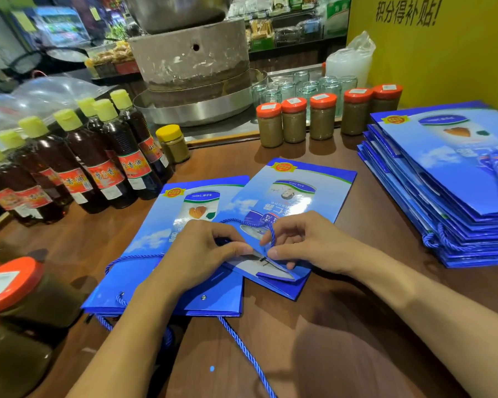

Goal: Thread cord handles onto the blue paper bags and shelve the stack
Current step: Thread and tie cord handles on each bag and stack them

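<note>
Upper right, yellow wall (472,53): big black characters, 积分得补贴!

Left of frame, dark oil bottles (127,156), red labels: 香油 on several; the rearmost label begins 小.

Left blue paper bag (167,225), print upside down to me: 净含量:240mL on the pictured can.

Right blue paper bag (325,191): 仁露 inverted; finer lines too small to read.

White stickers on the orange jar lids (323,99): illegible.
</note>
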